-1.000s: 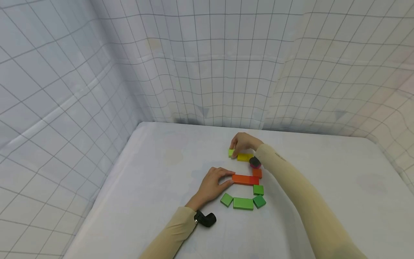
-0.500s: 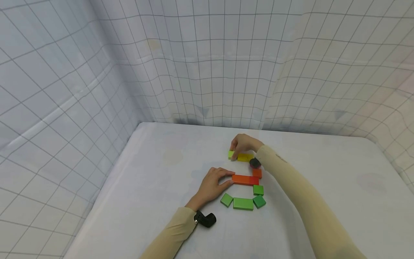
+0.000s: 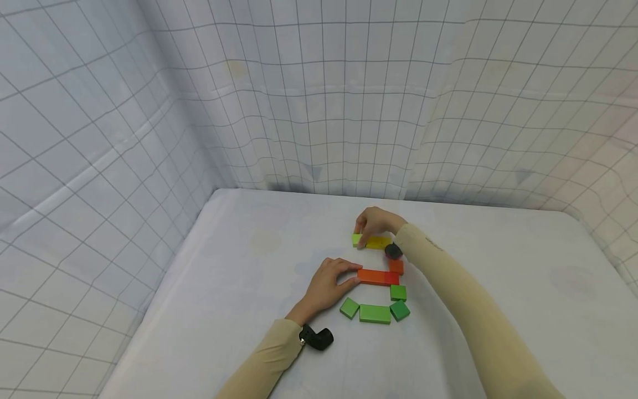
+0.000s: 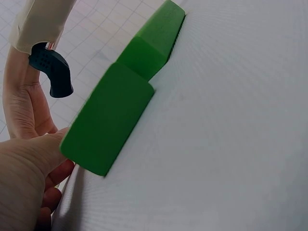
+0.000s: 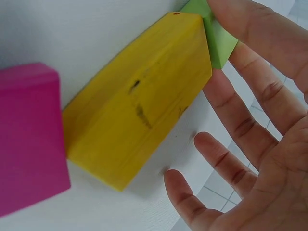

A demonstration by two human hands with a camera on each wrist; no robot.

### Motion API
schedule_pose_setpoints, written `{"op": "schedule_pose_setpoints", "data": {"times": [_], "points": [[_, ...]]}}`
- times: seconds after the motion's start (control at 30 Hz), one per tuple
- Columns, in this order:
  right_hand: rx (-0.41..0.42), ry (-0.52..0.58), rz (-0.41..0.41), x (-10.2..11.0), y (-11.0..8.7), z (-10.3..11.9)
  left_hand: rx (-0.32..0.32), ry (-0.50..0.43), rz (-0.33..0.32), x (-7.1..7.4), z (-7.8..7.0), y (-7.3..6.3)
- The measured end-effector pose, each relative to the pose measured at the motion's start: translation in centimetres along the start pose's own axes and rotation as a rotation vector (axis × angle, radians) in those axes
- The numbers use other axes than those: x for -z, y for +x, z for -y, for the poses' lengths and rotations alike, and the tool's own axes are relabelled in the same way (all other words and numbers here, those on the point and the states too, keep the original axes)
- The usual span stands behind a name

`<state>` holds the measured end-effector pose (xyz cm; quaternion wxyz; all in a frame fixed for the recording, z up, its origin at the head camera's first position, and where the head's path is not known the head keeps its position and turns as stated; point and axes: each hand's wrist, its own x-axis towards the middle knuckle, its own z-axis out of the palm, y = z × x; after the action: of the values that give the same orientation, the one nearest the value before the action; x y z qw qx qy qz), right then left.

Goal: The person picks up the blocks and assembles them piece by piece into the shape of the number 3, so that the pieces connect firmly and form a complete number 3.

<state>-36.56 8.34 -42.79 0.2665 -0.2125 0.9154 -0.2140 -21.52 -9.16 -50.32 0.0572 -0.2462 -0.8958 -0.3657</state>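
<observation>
My right hand (image 3: 377, 220) pinches a small light green block (image 3: 356, 240) at the far left end of a yellow block (image 3: 380, 243). In the right wrist view the light green block (image 5: 221, 41) meets the end of the yellow block (image 5: 144, 101), with a magenta block (image 5: 33, 139) at its other end. Nearer, my left hand (image 3: 326, 282) holds the left end of a long orange block (image 3: 371, 276) between thumb and index finger. Against that block's right end lies a red block (image 3: 392, 278). The left wrist view shows the thumb beside a long green block (image 4: 108, 118).
A small orange block (image 3: 396, 267) lies behind the red one. Below are a green block (image 3: 398, 292), a dark green block (image 3: 400, 310), a long green block (image 3: 375, 313) and a tilted green block (image 3: 349, 308). Grid-patterned curtains (image 3: 319, 111) border the white table (image 3: 239, 249).
My right hand has shifted slightly toward me with the light green block, bringing it more level with the yellow block. The left hand has stayed in place.
</observation>
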Motion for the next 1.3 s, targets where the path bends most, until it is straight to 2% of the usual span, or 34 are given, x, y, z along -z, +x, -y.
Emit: {"op": "schedule_pose_setpoints", "data": {"times": [1.3], "points": [[0.013, 0.052, 0.028, 0.05, -0.38, -0.34, 0.018, -0.002, 0.009, 0.01, -0.08, -0.04]]}}
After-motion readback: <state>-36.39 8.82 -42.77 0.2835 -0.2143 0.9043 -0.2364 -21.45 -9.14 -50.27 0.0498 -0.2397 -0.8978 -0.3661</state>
